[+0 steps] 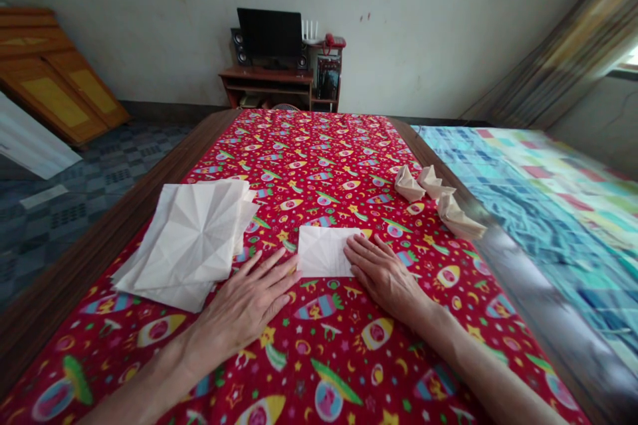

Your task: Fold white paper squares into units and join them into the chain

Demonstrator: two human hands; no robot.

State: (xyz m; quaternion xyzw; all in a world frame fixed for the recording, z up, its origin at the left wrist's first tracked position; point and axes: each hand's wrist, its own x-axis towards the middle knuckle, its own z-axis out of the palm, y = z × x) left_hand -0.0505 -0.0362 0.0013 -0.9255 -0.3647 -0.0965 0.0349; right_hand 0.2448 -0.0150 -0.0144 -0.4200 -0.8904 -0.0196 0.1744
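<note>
A white sheet of paper [323, 252], folded to a rectangle and marked with radiating creases, lies flat on the red patterned cloth in front of me. My right hand [381, 272] rests flat over its right end, fingers stretched out. Beside the left edge lies my left hand [262, 289], palm down with the fingers spread, its fingertips at or just touching the paper. To the left is a stack of larger creased paper sheets [199, 232], partly behind my left hand.
Folded paper pieces [409, 184] stand near the table's right edge. The red cloth [319, 166] covers the table. Beyond it are a monitor [272, 36] on a small desk [266, 78] and a red telephone [335, 42]. A bed [528, 212] adjoins on the right; a wooden cabinet [54, 80] stands left.
</note>
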